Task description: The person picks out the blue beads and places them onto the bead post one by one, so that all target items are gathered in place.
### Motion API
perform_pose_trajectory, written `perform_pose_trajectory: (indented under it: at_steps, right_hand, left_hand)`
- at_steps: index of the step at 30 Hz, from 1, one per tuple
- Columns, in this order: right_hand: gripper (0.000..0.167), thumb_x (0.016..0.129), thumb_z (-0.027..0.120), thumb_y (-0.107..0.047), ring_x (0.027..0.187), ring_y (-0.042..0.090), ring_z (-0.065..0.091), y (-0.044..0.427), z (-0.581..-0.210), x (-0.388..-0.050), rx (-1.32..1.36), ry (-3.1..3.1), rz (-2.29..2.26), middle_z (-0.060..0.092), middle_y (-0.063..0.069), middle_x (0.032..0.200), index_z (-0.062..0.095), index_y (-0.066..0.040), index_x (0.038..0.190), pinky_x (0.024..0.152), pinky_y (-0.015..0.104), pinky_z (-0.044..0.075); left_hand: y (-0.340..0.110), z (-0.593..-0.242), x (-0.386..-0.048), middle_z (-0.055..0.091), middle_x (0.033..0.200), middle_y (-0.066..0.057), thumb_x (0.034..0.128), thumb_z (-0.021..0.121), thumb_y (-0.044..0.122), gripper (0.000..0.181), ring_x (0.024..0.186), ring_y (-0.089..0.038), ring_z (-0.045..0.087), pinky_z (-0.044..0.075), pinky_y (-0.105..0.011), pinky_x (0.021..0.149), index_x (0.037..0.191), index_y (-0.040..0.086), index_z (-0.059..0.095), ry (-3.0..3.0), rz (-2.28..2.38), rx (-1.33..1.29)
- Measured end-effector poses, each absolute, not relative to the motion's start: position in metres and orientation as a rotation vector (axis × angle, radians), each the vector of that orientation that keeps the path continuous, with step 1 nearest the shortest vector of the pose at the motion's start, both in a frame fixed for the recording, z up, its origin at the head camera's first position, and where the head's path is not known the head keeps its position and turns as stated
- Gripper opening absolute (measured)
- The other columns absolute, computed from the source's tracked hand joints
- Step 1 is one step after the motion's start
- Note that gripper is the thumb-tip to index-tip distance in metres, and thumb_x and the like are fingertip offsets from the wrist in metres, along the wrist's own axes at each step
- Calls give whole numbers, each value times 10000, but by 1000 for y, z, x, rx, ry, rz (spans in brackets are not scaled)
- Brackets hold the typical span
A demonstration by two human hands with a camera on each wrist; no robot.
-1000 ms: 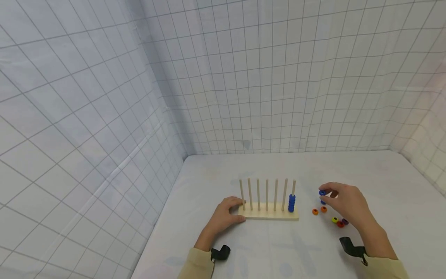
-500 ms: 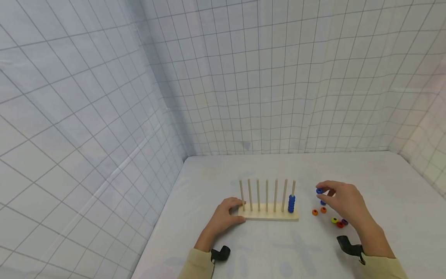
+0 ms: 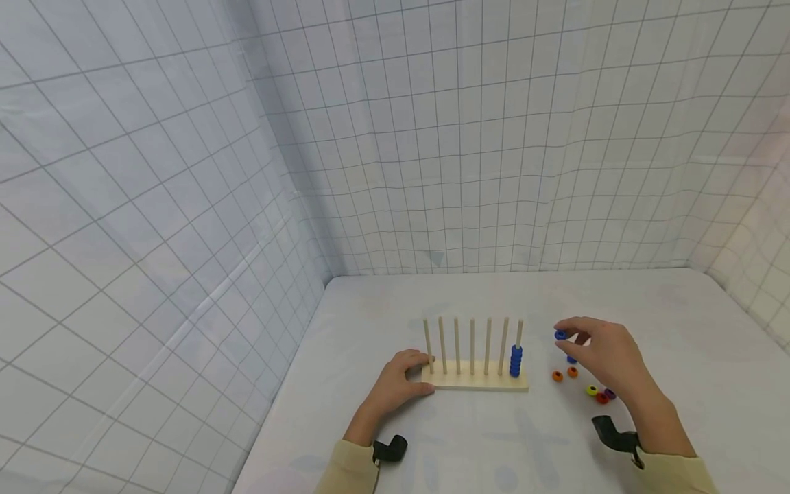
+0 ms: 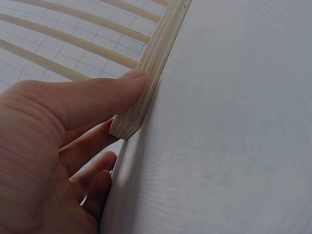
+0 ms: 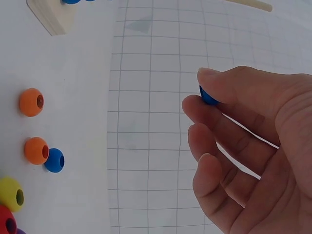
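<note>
A wooden peg rack (image 3: 475,384) with a row of upright pegs stands on the table. Blue beads (image 3: 516,361) are stacked on its rightmost peg; the other pegs are bare. My left hand (image 3: 396,381) grips the rack's left end, its thumb (image 4: 119,92) along the front edge of the base in the left wrist view. To the right of the rack, above the table, my right hand (image 3: 607,353) pinches one blue bead (image 5: 208,96) between thumb and forefinger. That bead is mostly covered by the fingertips in the right wrist view.
Under and near my right hand lie two orange beads (image 5: 32,102), another blue bead (image 5: 54,160), a yellow bead (image 5: 11,194), a red bead (image 5: 5,222) and a purple bead (image 3: 610,394). A white gridded cloth (image 3: 432,137) hangs behind the white table (image 3: 370,302).
My right hand has moved a little left and upward, carrying the pinched blue bead toward the rack. My left hand stays on the rack's end.
</note>
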State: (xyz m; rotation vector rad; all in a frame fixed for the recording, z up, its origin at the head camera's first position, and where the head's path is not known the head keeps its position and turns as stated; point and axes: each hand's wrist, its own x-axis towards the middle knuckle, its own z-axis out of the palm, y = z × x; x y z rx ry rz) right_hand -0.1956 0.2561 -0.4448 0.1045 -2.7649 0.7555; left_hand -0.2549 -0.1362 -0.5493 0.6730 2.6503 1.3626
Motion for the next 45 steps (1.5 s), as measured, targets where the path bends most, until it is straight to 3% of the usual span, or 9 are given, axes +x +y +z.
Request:
perform_pose_trajectory:
  at_steps: [31, 45]
  right_hand:
    - [281, 862, 806, -179, 823, 212, 621, 241, -420, -190, 214, -2677, 775, 725, 18, 962, 744, -117, 1129, 633, 328, 457]
    - [275, 876, 798, -218, 810, 208, 597, 230, -410, -188, 221, -2673, 776, 712, -40, 863, 745, -126, 1130, 586, 301, 446]
  left_hand:
    - [-137, -548, -255, 541, 1432, -63, 797, 864, 315, 559, 1365, -280, 440, 343, -521, 1120, 1309, 177, 684, 2646, 1362, 679]
    - [-137, -547, -255, 541, 1434, -80, 796, 866, 307, 554, 1369, -291, 436, 338, -528, 1122, 1304, 178, 687, 2638, 1367, 683]
